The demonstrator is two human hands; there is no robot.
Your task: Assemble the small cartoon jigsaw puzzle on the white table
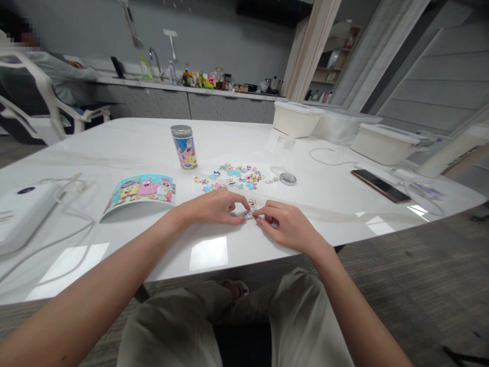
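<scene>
Between my two hands lie a few joined jigsaw puzzle pieces [252, 205] on the white table. My left hand [217, 206] grips their left side, thumb and index finger bent around them. From the right, my right hand [284, 224] pinches a puzzle piece at their lower edge, its fingertips touching the pieces; fingers partly hide the join. Just beyond spreads a loose pile of colourful puzzle pieces [239, 177]. A curved picture sheet [141, 193] with cartoon figures stands to the left. Farther back is a printed can [185, 148] with a metal lid.
Right of the pile are a clear jar [286, 145] and a round lid [288, 178]. A phone [380, 186], cables and storage boxes [296, 120] occupy the right side. A white device [26, 214] with a cable sits left. A person [64, 76] sits at the far counter.
</scene>
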